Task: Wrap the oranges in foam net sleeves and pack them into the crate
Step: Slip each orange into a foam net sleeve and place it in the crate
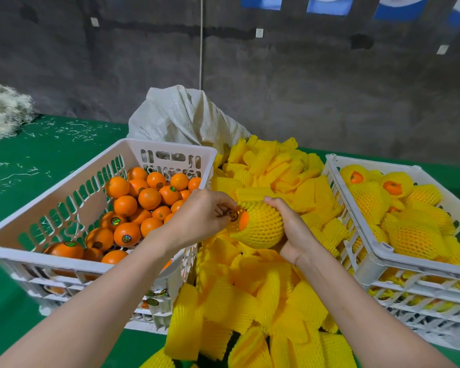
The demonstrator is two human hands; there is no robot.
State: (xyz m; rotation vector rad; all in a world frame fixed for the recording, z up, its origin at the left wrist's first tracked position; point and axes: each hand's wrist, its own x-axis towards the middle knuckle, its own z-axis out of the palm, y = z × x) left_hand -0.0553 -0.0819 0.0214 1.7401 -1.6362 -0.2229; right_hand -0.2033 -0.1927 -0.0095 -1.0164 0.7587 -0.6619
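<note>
An orange sits almost wholly inside a yellow foam net sleeve, held above the pile of loose sleeves. My right hand cups the sleeved fruit from the right and below. My left hand pinches the sleeve's open edge at the exposed orange end with its sticker. A white crate on the left holds several bare oranges. A white crate on the right holds several sleeved oranges.
A white woven sack stands behind the sleeve pile. The green table surface carries scattered white shreds, with a heap of white shredded material at far left. A dark wall lies behind.
</note>
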